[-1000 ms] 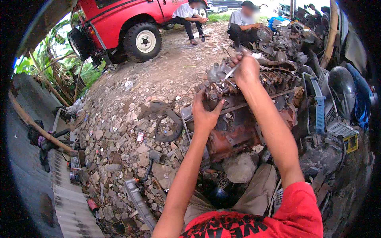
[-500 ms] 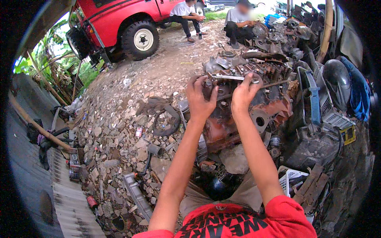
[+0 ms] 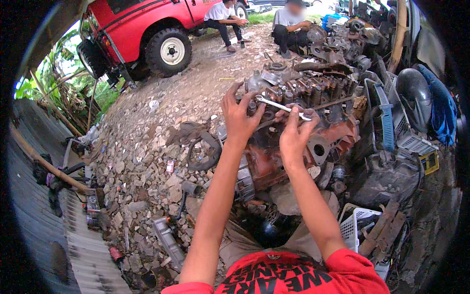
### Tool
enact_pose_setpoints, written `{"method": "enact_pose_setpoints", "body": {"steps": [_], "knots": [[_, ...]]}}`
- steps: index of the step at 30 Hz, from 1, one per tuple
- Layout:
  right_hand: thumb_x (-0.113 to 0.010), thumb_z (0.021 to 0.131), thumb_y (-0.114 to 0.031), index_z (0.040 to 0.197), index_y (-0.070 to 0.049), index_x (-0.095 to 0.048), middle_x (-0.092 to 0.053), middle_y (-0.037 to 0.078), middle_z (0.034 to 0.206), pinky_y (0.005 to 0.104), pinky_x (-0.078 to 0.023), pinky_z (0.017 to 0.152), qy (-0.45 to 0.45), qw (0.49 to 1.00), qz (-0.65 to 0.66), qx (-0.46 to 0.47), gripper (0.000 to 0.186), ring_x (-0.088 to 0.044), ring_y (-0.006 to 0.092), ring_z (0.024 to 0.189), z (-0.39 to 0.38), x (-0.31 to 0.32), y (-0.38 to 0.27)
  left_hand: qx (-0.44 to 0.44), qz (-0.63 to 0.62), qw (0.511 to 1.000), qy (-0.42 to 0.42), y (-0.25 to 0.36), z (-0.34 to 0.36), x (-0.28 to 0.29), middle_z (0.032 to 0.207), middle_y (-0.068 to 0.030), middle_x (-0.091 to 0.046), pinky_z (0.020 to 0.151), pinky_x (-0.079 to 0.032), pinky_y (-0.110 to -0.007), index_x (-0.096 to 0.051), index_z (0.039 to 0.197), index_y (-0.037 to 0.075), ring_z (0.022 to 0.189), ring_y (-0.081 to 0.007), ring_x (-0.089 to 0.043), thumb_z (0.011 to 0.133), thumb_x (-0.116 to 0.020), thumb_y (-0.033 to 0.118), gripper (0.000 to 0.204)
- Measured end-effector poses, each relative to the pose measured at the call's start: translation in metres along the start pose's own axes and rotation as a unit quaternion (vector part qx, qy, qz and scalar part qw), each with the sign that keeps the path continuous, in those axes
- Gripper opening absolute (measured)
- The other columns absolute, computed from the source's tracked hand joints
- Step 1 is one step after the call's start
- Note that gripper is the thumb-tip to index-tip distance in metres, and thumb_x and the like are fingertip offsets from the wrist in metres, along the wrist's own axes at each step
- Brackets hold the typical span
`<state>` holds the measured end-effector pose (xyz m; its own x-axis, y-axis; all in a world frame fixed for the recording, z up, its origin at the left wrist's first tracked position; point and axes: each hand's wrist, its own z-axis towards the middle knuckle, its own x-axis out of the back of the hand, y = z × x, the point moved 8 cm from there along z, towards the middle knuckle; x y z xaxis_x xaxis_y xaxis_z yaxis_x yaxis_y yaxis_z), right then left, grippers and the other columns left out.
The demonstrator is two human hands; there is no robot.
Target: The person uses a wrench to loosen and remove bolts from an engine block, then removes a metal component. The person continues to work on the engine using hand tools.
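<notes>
My right hand (image 3: 295, 138) grips a silver combination wrench (image 3: 280, 105) near its right end, with thumb and fingers closed on the shaft. The wrench slopes down to the right above the engine block (image 3: 269, 164), a rusty reddish-brown casting with a row of valve gear (image 3: 318, 90) along its top. My left hand (image 3: 238, 117) is at the block's left end, thumb and fingers apart in a curve about a dark upright bolt-like part (image 3: 252, 105). Whether its fingertips touch that part is hard to see. The wrench's left end lies close to this hand.
Stony ground (image 3: 142, 161) spreads left, with a black ring-shaped part (image 3: 205, 154) and a long metal cover (image 3: 168, 240). To the right are blue and white crates (image 3: 386, 117) and a dark tank-like part (image 3: 387, 179). Two people sit beyond, near a red off-road vehicle (image 3: 147, 29).
The wrench has swung from nearly level to sloping down rightward, and my right hand has come lower and nearer. My left hand has shifted slightly left, its fingers still apart.
</notes>
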<state>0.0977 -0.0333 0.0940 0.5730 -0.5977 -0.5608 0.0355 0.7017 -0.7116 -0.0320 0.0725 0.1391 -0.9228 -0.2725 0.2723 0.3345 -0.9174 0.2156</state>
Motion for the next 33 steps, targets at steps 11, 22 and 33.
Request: {"method": "enact_pose_setpoints", "body": {"steps": [11, 22, 33], "knots": [[-0.051, 0.102, -0.005, 0.121, -0.005, -0.032, -0.057, 0.015, 0.108, 0.0298, -0.056, 0.066, -0.069, 0.997, -0.031, 0.027, 0.027, -0.066, 0.0185, 0.077, 0.026, -0.005, -0.012, 0.006, -0.002, 1.000, 0.024, 0.000, -0.003, 0.005, 0.122, -0.0137, -0.060, 0.099, -0.041, -0.048, -0.075, 0.096, 0.013, 0.115, -0.0339, -0.055, 0.066, -0.088, 0.020, 0.034], [-0.061, 0.095, -0.018, 0.121, 0.013, -0.051, -0.068, 0.028, 0.103, 0.0456, -0.056, 0.077, -0.247, 0.793, -0.548, 0.097, 0.042, -0.070, 0.0386, 0.084, 0.167, -0.040, 0.029, 0.005, 0.004, 1.000, 0.027, 0.004, -0.003, 0.000, 0.117, -0.0149, -0.060, 0.096, -0.042, -0.048, -0.070, 0.088, 0.007, 0.111, -0.0352, -0.056, 0.070, -0.087, 0.024, 0.031], [-0.054, 0.082, -0.021, 0.084, 0.008, -0.071, -0.066, 0.034, 0.090, 0.0494, -0.054, 0.077, -0.546, 0.557, -0.582, 0.228, 0.034, -0.071, 0.0414, 0.086, 0.136, -0.200, 0.110, 0.023, -0.004, 0.999, 0.028, -0.002, -0.004, 0.002, 0.116, -0.0171, -0.056, 0.096, -0.040, -0.050, -0.061, 0.091, 0.004, 0.110, -0.0365, -0.053, 0.068, -0.089, 0.032, 0.046]]}}
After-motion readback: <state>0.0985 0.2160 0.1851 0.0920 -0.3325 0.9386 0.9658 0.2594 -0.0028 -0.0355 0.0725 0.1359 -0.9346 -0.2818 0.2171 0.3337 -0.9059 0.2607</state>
